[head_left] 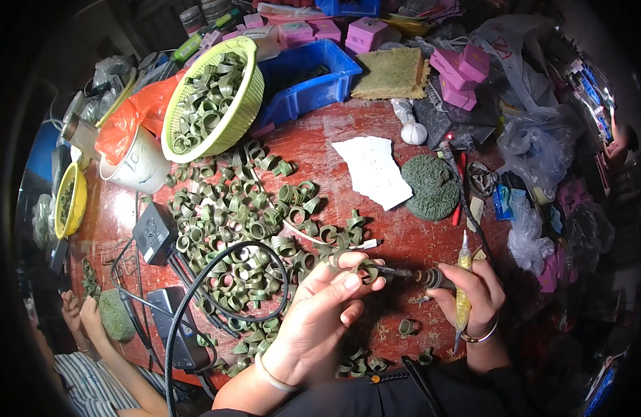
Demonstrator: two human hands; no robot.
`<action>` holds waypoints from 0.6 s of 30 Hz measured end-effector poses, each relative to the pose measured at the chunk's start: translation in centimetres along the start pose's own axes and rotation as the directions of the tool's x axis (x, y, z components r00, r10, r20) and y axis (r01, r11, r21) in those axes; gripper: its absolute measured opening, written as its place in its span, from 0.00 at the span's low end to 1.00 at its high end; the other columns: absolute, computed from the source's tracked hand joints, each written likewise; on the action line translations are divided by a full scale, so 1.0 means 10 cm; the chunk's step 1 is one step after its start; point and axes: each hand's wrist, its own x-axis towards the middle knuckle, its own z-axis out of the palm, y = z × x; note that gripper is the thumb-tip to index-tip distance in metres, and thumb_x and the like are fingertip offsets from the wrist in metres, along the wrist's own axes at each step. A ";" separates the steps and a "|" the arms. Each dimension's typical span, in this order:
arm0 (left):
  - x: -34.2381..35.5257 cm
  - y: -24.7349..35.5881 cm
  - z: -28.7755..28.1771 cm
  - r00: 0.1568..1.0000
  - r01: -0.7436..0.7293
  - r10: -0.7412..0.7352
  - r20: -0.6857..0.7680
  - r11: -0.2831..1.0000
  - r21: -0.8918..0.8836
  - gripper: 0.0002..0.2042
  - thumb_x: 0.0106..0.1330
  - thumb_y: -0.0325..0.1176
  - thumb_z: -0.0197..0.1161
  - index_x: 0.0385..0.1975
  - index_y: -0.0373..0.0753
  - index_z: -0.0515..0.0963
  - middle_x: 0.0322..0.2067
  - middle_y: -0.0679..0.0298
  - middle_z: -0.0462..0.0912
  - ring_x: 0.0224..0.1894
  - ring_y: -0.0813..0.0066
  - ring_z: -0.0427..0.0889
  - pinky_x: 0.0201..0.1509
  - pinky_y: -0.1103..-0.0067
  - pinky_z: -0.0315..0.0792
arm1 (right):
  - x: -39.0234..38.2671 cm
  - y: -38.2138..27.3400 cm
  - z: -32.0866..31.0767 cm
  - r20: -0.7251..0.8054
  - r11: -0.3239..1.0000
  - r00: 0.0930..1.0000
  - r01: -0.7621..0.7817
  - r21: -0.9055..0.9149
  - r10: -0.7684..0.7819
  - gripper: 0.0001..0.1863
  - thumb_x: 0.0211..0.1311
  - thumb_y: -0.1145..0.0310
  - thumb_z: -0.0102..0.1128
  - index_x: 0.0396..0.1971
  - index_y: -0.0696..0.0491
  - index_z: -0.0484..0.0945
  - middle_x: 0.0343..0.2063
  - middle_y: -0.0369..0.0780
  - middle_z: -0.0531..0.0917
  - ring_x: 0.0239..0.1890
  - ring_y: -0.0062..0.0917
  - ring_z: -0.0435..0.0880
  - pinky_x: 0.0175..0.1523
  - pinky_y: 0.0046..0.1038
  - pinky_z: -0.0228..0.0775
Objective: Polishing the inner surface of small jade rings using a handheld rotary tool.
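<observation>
My left hand (pixel 327 306) pinches a small green ring (pixel 366 272) between thumb and fingers. My right hand (pixel 477 299) grips a dark pen-shaped tool like a soldering iron (pixel 431 279), its thin tip pointing left and reaching the ring. Whether the tip touches the ring I cannot tell. A slim double-pointed pick with a yellow handle (pixel 463 309) is also held upright between the right-hand fingers. Left of my hands spreads a heap of similar green rings (pixel 230 229). One loose ring (pixel 406 326) lies below the tool.
A tilted yellow-green basket (pixel 254 90) holds more rings. Behind are a blue bin (pixel 303 97) and pink boxes (pixel 459 73). White paper (pixel 372 170) and a round green pad (pixel 429 187) lie ahead. A black cable loop (pixel 230 248) crosses the heap. Another person's hands (pixel 84 313) are at left.
</observation>
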 end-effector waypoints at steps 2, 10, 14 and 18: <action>-0.03 0.01 0.00 1.000 -0.007 0.007 -0.003 1.000 0.001 0.13 0.65 0.29 0.58 0.49 0.35 0.71 0.50 0.58 0.75 0.43 0.78 0.78 0.25 0.92 0.65 | 0.01 -0.02 -0.01 0.000 1.000 1.000 0.000 0.008 0.000 0.21 0.45 0.61 0.75 0.39 0.52 0.80 0.25 0.36 0.77 0.22 0.26 0.78 0.24 0.24 0.70; 0.00 -0.03 -0.05 1.000 -0.002 0.002 0.006 1.000 -0.014 0.13 0.65 0.28 0.58 0.48 0.36 0.72 0.48 0.59 0.77 0.44 0.76 0.79 0.25 0.92 0.65 | 0.00 0.00 -0.01 -0.036 1.000 0.999 -0.019 -0.001 0.019 0.20 0.45 0.60 0.74 0.38 0.53 0.80 0.25 0.36 0.78 0.23 0.25 0.78 0.24 0.24 0.70; 0.00 -0.03 -0.07 0.999 0.006 -0.004 0.046 0.999 -0.050 0.12 0.67 0.26 0.57 0.50 0.40 0.73 0.43 0.62 0.80 0.47 0.69 0.80 0.26 0.89 0.65 | 0.00 -0.01 -0.02 -0.033 1.000 0.999 -0.008 -0.025 0.007 0.20 0.46 0.59 0.74 0.38 0.52 0.80 0.25 0.36 0.78 0.22 0.25 0.78 0.24 0.24 0.70; -0.01 -0.02 -0.01 1.000 -0.004 0.005 0.003 1.000 -0.007 0.13 0.65 0.28 0.58 0.49 0.37 0.72 0.49 0.60 0.77 0.44 0.76 0.79 0.24 0.92 0.64 | 0.00 -0.01 -0.01 -0.013 1.000 1.000 -0.014 -0.015 0.014 0.20 0.46 0.59 0.74 0.38 0.52 0.80 0.25 0.36 0.77 0.23 0.25 0.78 0.24 0.24 0.70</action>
